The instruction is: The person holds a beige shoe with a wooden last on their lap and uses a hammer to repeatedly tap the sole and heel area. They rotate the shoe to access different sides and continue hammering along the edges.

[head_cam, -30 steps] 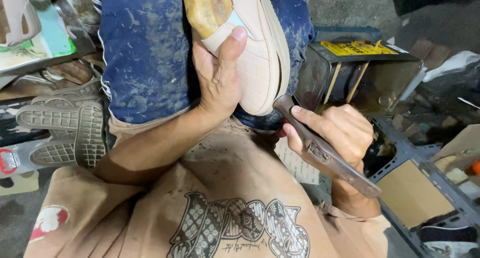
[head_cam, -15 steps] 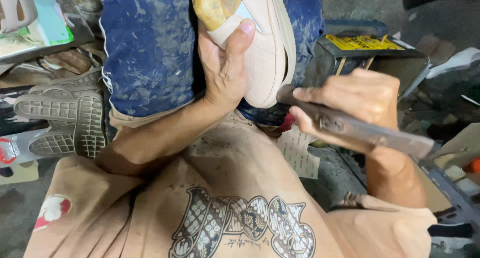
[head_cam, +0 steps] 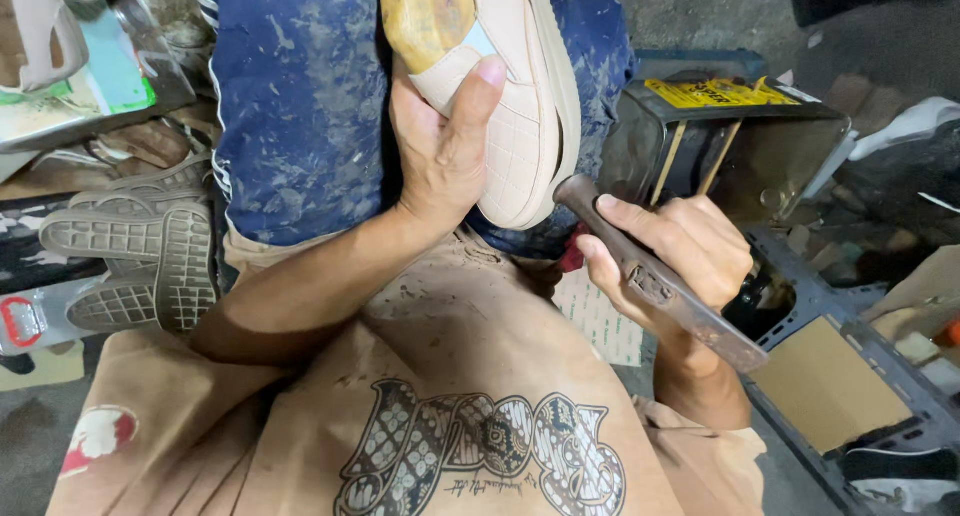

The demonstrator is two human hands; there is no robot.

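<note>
The left hand [head_cam: 440, 156] grasps a beige shoe [head_cam: 520, 106] on a wooden last [head_cam: 425, 16] at twelve o'clock, thumb pressed on its upper. At three o'clock, the right hand [head_cam: 670, 251] is clenched around a rusty metal tool [head_cam: 660, 281], whose tip lies just beside the shoe's sole edge.

The person's blue-trousered lap [head_cam: 300, 106] holds a beige shoe [head_cam: 520, 126]. On the floor [head_cam: 30, 436], grey shoe soles [head_cam: 150, 256] lie left; a metal tin [head_cam: 740, 146] sits right.

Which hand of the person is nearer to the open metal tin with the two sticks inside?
The right hand, holding a dark metal tool, is just below and beside the metal tin. The left hand grips the beige shoe, farther away.
</note>
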